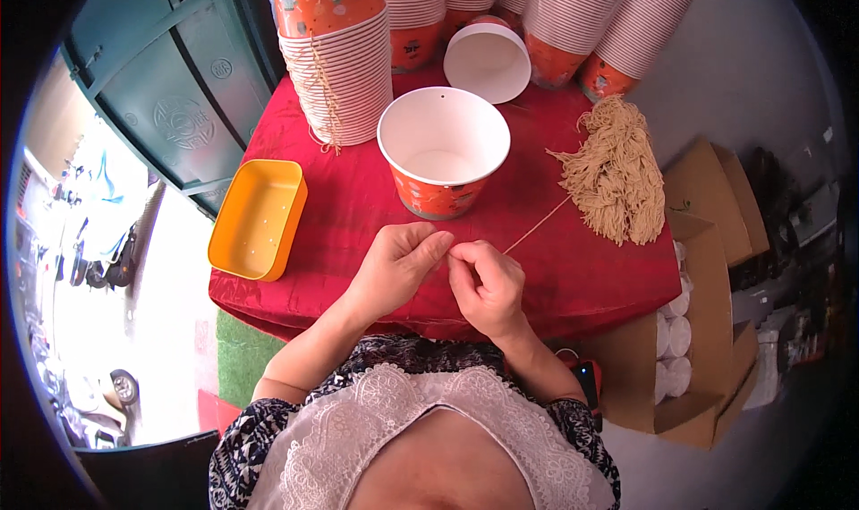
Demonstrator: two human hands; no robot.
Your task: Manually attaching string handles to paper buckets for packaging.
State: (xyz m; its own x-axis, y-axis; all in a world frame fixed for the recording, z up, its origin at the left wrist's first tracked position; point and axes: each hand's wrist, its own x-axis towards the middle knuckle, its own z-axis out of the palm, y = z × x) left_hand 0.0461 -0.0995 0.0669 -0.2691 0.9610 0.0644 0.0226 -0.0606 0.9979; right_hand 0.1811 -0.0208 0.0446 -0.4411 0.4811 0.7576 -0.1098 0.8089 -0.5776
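Note:
My left hand (pixel 403 261) and my right hand (pixel 488 282) meet fingertip to fingertip over the near part of the table, both closed in a pinch. From my right fingers a thin beige cord (pixel 539 225) runs up to a loose bundle of cords (pixel 619 174) on the table's right side. Whatever lies between my left thumb and fingers is too small to make out. Just beyond my hands stands an orange paper bucket (pixel 436 197), upright, with a white inside and a small dark hole near its far rim.
A yellow plastic tray (pixel 291 208) with small white bits sits at left. Behind it rises a stack of paper buckets (pixel 340 85) with cords hanging down. More stacks and a tipped white-lined bucket (pixel 488 63) line the back. Cardboard boxes (pixel 707 318) stand right of the red-covered table (pixel 349 192).

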